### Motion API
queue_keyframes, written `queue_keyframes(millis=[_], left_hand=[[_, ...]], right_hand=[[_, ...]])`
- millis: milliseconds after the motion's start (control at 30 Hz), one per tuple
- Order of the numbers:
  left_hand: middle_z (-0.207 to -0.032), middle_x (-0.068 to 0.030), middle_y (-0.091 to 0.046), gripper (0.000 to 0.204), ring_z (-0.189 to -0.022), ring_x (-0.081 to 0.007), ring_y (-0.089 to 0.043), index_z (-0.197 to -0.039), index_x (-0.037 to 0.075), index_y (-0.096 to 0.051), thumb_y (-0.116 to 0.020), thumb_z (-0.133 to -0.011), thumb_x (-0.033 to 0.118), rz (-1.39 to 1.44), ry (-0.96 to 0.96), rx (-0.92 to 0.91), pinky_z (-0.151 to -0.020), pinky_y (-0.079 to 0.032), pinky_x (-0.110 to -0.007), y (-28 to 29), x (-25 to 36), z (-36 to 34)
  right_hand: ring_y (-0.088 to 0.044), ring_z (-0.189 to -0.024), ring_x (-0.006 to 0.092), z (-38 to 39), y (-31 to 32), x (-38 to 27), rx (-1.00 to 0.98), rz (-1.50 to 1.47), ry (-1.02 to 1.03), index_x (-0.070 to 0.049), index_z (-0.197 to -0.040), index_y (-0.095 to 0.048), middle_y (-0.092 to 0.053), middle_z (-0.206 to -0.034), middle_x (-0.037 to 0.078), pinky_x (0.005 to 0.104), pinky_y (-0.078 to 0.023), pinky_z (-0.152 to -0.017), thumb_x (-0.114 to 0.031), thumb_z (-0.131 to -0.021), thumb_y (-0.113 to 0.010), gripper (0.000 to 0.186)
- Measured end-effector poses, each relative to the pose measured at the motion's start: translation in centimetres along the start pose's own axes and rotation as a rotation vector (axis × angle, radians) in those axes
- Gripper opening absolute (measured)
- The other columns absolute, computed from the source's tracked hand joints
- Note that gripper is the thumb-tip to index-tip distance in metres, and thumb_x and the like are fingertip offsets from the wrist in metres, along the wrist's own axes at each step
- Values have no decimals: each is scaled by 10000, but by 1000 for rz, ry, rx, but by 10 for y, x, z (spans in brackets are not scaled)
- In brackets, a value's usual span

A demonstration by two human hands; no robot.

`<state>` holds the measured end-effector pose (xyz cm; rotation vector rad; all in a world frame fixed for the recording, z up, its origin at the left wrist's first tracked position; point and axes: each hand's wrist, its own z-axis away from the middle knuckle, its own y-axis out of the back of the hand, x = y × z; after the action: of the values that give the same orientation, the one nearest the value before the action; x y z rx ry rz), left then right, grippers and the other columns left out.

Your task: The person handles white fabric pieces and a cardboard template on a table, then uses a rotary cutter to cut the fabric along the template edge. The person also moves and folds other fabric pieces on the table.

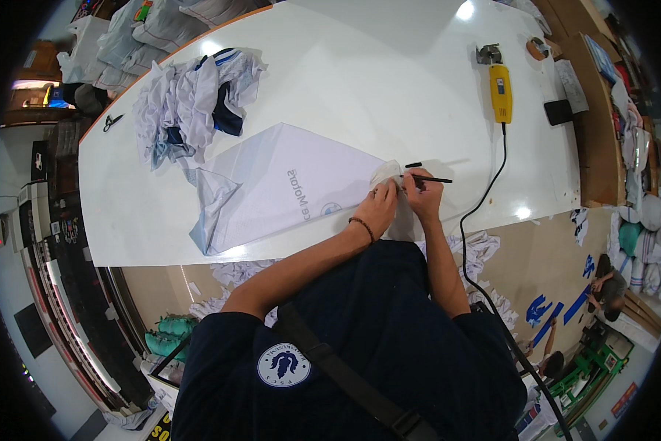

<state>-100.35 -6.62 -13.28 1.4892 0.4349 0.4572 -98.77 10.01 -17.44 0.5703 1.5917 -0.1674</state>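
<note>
A white cloth piece (264, 184) with grey printed lettering and a round emblem lies spread on the table, its left end folded over in pale blue-grey. At its right tip is a small pale flap (386, 172); I cannot tell whether it is part of the cloth. My left hand (378, 207) has its fingers bunched on this tip, gripping the cloth. In my right hand (423, 194) is a slim black pen (437, 179), held close beside the left fingers. Just beyond that hand lies a short black stick-like object (413, 165).
A white table (345, 81) carries a heap of white and navy cloth (191, 110), scissors (112, 123), a yellow corded cutter (500, 92), a phone (558, 112) and a tape roll (537, 48). The cutter's black cord (464, 228) runs past my right arm. Another person (610, 290) sits on the floor.
</note>
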Motion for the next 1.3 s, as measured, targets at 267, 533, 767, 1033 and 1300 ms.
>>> queue_keyframes(millis=[267,533,767,1033,1300], left_hand=[[-1397,-263,-455,569,-1086,-303,-524,-1309,-128,-514,-606,-825,157,-23,5,-34,-859,-532,-303,-1,3,-1],[-1359,-285,-481,563,-1063,-329,-526,-1317,-157,-497,-576,-854,153,-38,57,-80,-823,-558,-344,-9,14,-8],[-1317,-291,-513,561,-1048,-355,-517,-1317,-157,-502,-546,-879,189,-119,103,-38,-810,-546,-348,-15,22,-10],[-1364,-288,-510,495,-1166,-399,-507,-1282,-120,-548,-533,-899,194,-4,139,-238,-940,-484,-461,-13,35,-18],[-1292,-245,-596,385,-1234,-388,-541,-1231,-24,-637,-533,-898,138,98,100,-195,-1034,-396,-533,-30,39,-12]], right_hand=[[-587,-563,104,-3,7,-1,42,-343,-222,3,-924,-633,-630,-681,63,244,-470,-505,-125,-980,-627,140],[-540,-552,117,-15,11,-9,111,-501,-236,11,-970,-621,-607,-698,55,262,-450,-505,-167,-1006,-589,184],[-593,-660,139,-27,17,-32,-17,-516,-193,15,-1009,-617,-645,-786,73,283,-490,-608,-119,-996,-598,136],[-660,-714,144,-29,6,-57,-445,-47,-10,7,-892,-707,-708,-807,82,292,-517,-682,-76,-847,-717,94],[-673,-754,319,-37,-20,-75,-807,164,3,-20,-854,-719,-704,-803,161,384,-523,-709,-154,-793,-703,148]])
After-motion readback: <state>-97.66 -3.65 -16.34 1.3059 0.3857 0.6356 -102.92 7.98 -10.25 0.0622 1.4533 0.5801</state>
